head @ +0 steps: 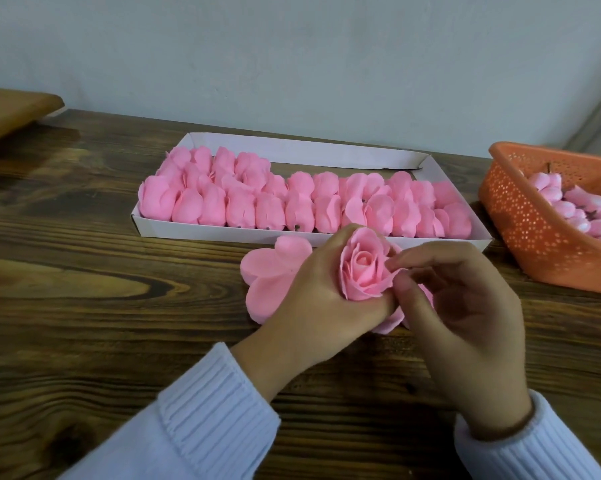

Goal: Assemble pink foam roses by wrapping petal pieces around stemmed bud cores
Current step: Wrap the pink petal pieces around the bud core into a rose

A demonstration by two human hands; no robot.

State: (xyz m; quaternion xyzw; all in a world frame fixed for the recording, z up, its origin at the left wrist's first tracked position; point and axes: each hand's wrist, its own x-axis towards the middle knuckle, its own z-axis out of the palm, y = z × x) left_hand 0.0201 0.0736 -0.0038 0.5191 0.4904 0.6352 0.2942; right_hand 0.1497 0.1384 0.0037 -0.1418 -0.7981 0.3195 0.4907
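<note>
White tray [223, 233] behind rose [365, 268]; orange basket [521, 220] right

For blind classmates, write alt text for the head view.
The left hand grips a pink rose while the right hand pinches its petal, above a wooden table. Behind, a white tray of petal pieces; at right, an orange basket of buds.

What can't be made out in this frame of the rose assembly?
Head view only.
Stem of the rose: hidden inside the left hand.
Flat petal piece: right part covered by the left hand and right hand.
Orange basket: cut off by the right edge, so its bud cores cannot be counted.
Brown wooden object, far left: cut by the frame edge, unidentifiable.
</note>
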